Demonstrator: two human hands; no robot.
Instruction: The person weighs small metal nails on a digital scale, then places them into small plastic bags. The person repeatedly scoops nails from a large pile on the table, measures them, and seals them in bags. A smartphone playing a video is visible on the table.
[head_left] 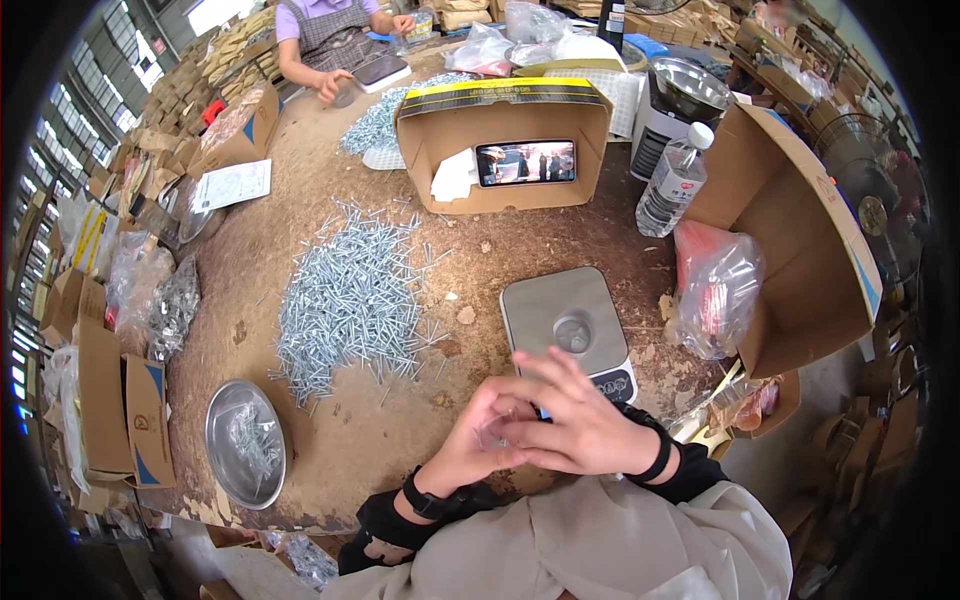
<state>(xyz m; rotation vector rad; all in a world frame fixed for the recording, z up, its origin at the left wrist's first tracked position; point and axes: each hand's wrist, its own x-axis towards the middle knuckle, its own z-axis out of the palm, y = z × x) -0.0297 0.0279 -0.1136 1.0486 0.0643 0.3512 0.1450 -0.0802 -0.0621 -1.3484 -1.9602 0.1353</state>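
Note:
My left hand point(480, 436) and my right hand point(583, 428) meet at the table's front edge, just below a digital scale point(540, 296). Between them is a small clear plastic thing point(493, 436), mostly covered by fingers, so its exact kind is hidden. The left hand's fingers curl around it. The right hand presses in from the other side, its upper fingers partly raised. A small clear cup point(573, 334) stands on the scale's plate. Left of the scale lies a big heap of silvery screws point(350, 305). A steel bowl point(220, 440) at lower left holds clear bags with screws point(256, 445).
A propped cardboard box point(500, 105) holds a phone point(526, 163) at the back. At right are a water bottle point(672, 185), a plastic bag point(715, 290) and an open carton point(820, 240). Across the table, a person's hand point(330, 86) touches a small clear cup.

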